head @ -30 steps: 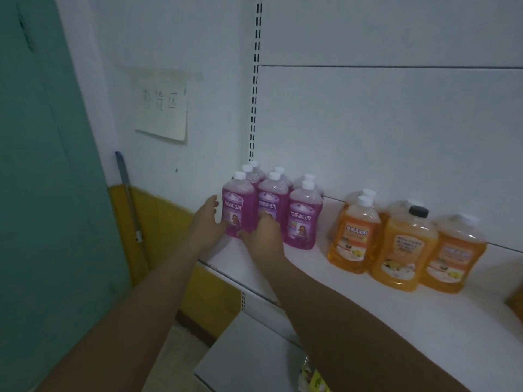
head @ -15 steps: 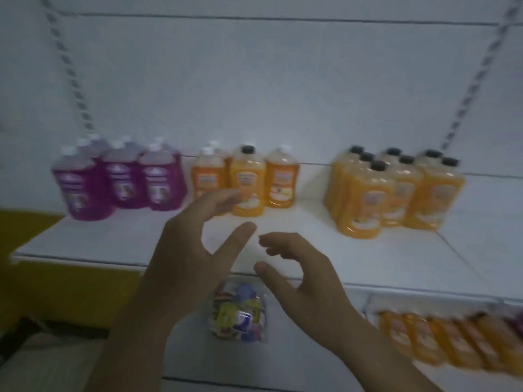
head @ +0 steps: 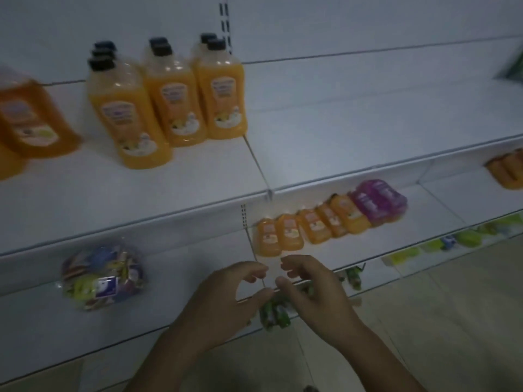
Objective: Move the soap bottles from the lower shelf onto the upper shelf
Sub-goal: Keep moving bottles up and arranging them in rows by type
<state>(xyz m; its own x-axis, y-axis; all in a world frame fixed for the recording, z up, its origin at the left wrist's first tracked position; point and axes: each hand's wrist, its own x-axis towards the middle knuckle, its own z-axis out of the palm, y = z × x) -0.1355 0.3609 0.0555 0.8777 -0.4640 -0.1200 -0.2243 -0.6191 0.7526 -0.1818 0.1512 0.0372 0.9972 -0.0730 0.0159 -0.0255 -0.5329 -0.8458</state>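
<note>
On the lower shelf stands a row of several orange soap bottles, with purple soap bottles at its right end. More orange bottles show at the far right edge. The upper shelf carries several tall orange bottles with black caps on its left half. My left hand and my right hand hover side by side in front of the lower shelf, below the leftmost orange bottle. Both hold nothing, with fingers loosely curved.
A clear bag of colourful packets lies on the lower shelf at the left. A darker orange bottle stands at the upper shelf's far left. Green packets sit on a lower level under my hands. Tiled floor is at the right.
My view has swung right and down from the purple bottles on the upper shelf. Both hands let go of those bottles and dropped to the front of the lower shelf.
</note>
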